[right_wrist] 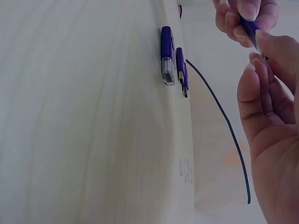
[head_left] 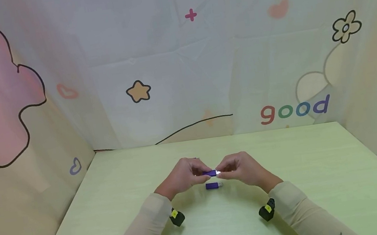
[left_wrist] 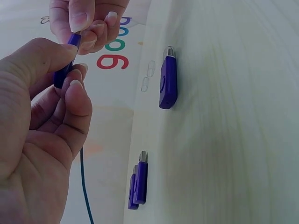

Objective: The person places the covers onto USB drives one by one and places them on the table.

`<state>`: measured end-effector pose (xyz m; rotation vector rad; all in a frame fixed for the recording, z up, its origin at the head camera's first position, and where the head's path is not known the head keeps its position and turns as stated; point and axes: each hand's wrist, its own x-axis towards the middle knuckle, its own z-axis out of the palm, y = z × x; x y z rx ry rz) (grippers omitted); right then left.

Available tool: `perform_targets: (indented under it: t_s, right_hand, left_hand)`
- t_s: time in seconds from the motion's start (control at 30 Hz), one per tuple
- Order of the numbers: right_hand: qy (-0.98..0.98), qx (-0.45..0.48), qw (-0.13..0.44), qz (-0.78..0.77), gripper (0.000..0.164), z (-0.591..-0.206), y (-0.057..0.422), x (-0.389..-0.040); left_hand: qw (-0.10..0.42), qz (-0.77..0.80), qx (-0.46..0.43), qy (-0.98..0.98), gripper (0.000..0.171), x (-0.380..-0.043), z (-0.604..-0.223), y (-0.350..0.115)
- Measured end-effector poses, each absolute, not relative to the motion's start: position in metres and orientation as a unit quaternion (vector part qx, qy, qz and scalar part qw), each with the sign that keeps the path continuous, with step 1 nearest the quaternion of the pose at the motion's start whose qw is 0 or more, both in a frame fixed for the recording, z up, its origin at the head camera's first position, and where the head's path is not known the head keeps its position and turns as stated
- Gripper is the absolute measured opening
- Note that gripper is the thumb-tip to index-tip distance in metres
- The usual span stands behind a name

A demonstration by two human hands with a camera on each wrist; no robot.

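In the head view, the left hand (head_left: 184, 177) pinches the purple body of a stick (head_left: 211, 173) between thumb and fingers, and the right hand (head_left: 241, 168) pinches its pale end. This held stick is near the middle of the table (head_left: 329, 177). A capped stick (head_left: 212, 186) lies just beyond it toward the near edge. The hands hide part of the surface behind them. A black device (head_left: 177, 217) with a yellow mark sits at the left wrist, a similar dark device (head_left: 266, 210) at the right. The far edge meets a printed curtain (head_left: 166, 64); wide surface stretches from both forearms to the left and right edges.

In the left wrist view, the held stick is raised off the surface. Two uncapped sticks (left_wrist: 138, 186), metal plugs showing, lie side by side toward the far edge, left of the capped stick; whether they touch is unclear. Two clear caps (left_wrist: 148, 76) lie toward that edge, farther right.

In the right wrist view, the right thumb and fingers close on the held stick's end, whose detail is too small to tell. The capped stick's clear cover points toward the right edge.
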<state>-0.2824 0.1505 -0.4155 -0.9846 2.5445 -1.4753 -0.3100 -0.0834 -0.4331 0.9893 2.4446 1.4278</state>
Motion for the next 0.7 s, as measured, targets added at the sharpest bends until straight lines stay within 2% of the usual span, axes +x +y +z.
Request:
perform_targets:
  t_s: [0.37,0.7]
  right_hand:
    - [0.822,-0.311,0.024,-0.475,0.015,-0.421,0.152,-0.284]
    - [0.836,-0.306,0.007,-0.455,0.015,-0.447,0.157,-0.304]
  left_hand:
    - [0.059,0.463,0.350,0.813,0.018,-0.311,-0.434,-0.084]
    - [0.075,0.448,0.333,0.826,0.018,-0.316,-0.435,-0.083]
